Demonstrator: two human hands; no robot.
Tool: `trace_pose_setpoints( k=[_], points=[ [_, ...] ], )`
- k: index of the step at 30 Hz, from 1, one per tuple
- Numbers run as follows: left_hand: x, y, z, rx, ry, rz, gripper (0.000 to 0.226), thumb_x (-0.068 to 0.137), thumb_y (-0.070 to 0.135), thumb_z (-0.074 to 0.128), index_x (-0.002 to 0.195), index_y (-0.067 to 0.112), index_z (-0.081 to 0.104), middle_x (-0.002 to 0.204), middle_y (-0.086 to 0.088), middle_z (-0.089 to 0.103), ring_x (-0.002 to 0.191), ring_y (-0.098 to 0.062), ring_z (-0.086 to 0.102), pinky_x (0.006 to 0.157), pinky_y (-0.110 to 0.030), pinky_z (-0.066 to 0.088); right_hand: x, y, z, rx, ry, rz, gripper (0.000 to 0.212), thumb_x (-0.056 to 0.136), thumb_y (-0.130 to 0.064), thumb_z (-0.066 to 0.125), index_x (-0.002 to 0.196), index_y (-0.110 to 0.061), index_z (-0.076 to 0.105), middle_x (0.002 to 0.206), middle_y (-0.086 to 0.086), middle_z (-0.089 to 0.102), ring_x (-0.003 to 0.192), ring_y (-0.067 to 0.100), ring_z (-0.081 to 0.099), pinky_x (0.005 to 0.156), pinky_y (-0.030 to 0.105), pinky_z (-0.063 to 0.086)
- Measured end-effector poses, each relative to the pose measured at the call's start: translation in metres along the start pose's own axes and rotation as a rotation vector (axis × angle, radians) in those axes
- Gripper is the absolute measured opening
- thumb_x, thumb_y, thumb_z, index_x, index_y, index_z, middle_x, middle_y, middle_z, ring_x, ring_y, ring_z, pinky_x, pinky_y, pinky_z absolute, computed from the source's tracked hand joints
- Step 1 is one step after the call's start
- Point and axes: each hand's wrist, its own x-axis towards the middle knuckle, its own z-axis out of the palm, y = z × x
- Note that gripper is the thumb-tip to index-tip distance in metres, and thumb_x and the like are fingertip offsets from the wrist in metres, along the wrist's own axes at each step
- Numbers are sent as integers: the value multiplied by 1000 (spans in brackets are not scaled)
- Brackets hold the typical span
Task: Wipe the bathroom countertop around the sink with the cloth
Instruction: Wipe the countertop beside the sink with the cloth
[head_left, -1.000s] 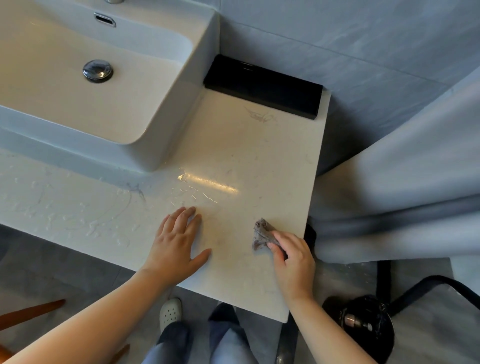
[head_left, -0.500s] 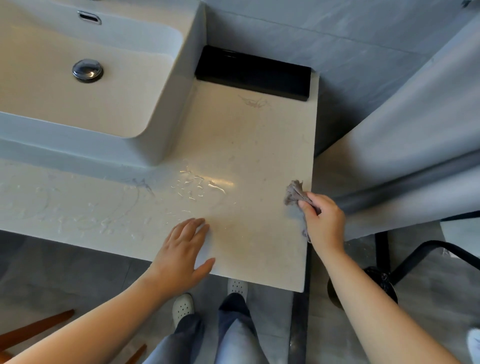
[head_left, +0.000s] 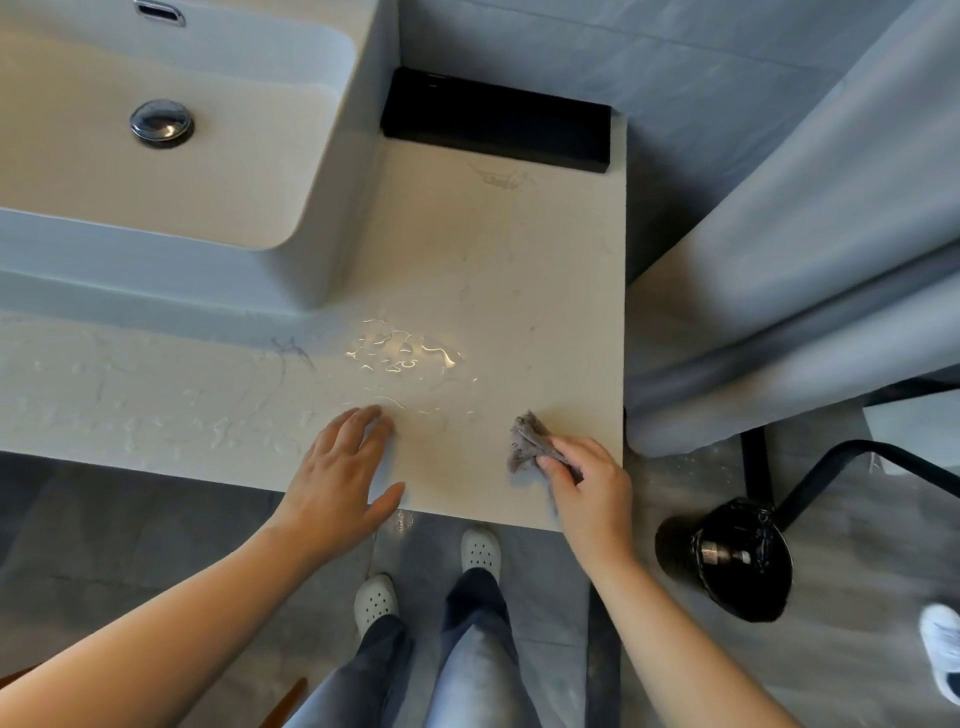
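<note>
No legible text — seemingly none.

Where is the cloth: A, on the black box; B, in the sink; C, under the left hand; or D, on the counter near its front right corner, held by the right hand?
D: the right hand pinches the cloth against the counter near that corner, while the left hand lies flat and bare.
</note>
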Motion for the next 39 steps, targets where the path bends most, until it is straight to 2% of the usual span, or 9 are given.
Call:
trace_pose_setpoints(
  k=[6, 9, 15, 21, 25, 30, 34, 37, 39],
  points=[
    [-6, -13, -3, -9, 12, -11, 81, 84, 64, 27, 143, 9, 38, 150, -8, 35, 138, -29, 30, 110, -44, 31, 50, -21, -16, 14, 30, -100, 21, 84, -9, 68, 104, -7, 71, 93, -1, 68, 84, 8, 61, 74, 10, 46],
    [-10, -18, -4, -34, 25, -32, 80, 84, 63, 29, 143, 9, 39, 149, -8, 36, 138, -30, 31, 109, -45, 32, 93, -30, -5, -38, 38, -176, 19, 85, -8, 67, 103, -6, 72, 93, 2, 69, 87, 13, 61, 75, 18, 46],
    [-16, -27, -2, -48, 33, -68, 80, 85, 63, 29, 143, 9, 39, 150, -8, 36, 138, -30, 30, 110, -47, 32, 127, -19, 32, -129, -29, -166, 23, 85, -11, 65, 107, -8, 71, 98, 5, 69, 92, 21, 61, 73, 16, 37],
    [-17, -33, -1, -73, 55, -104, 81, 84, 62, 30, 144, 8, 37, 151, -8, 33, 140, -29, 26, 113, -44, 27, 78, -23, 47, -107, -2, -182, 24, 83, -11, 68, 107, -9, 71, 99, 3, 69, 91, 22, 62, 76, 29, 49],
    [-17, -39, -2, -69, 74, -142, 81, 84, 62, 29, 143, 8, 38, 151, -9, 33, 139, -30, 25, 113, -45, 22, 31, -32, 54, -115, -50, -210, 25, 82, -11, 71, 107, -11, 71, 99, -2, 69, 89, 16, 60, 75, 19, 44],
    [-16, -47, -1, -75, 67, -142, 83, 83, 63, 31, 142, 5, 39, 149, -9, 35, 137, -30, 27, 111, -44, 26, 9, -46, 55, -36, -198, -140, 26, 83, -12, 70, 109, -12, 71, 100, -5, 68, 92, 13, 62, 79, 15, 46],
    [-16, -48, 0, -79, 74, -128, 82, 83, 62, 35, 142, 5, 41, 149, -8, 36, 137, -30, 28, 111, -41, 24, 49, -58, 39, 40, -111, -140, 23, 83, -9, 70, 106, -10, 71, 96, -2, 68, 87, 12, 63, 78, 21, 50],
    [-16, -47, 1, -91, 91, -134, 81, 83, 61, 36, 141, 5, 41, 148, -8, 36, 137, -30, 28, 112, -41, 23, 96, -70, 35, 16, -51, -187, 22, 84, -9, 67, 106, -8, 71, 94, -3, 66, 86, 10, 61, 77, 17, 47],
    [-16, -45, 2, -104, 102, -143, 81, 83, 60, 38, 141, 4, 42, 148, -9, 37, 136, -31, 29, 112, -43, 24, 126, -75, 39, -3, -24, -189, 21, 84, -11, 67, 104, -7, 72, 93, 0, 67, 86, 14, 61, 77, 21, 46]
  ],
)
